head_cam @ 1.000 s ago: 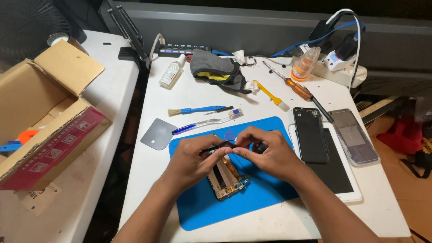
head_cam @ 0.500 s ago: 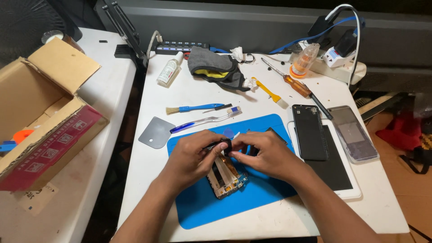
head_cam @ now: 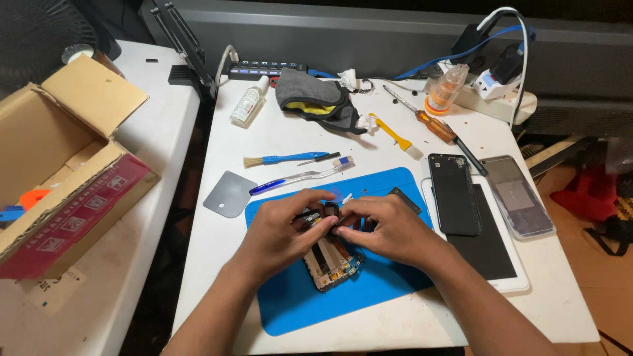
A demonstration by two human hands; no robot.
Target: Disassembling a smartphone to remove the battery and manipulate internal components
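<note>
We count two hands, the left hand (head_cam: 280,234) and the right hand (head_cam: 386,227), over one opened phone (head_cam: 331,258) on one blue mat (head_cam: 369,290). Toward the far side we count one brush (head_cam: 283,159), one toothbrush (head_cam: 300,177), one grey scraper (head_cam: 229,194), one small bottle (head_cam: 248,102) and one screwdriver (head_cam: 432,123). At right we count one black back cover (head_cam: 453,194), one clear phone case (head_cam: 517,198) and one tablet (head_cam: 491,247); at left, one cardboard box (head_cam: 59,151).

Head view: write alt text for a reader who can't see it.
Two hands, left and right, grip the top end of an opened phone lying on a blue mat on a white table. Around the mat lie a toothbrush, a brush, a screwdriver, a black back cover and a tablet.
</note>
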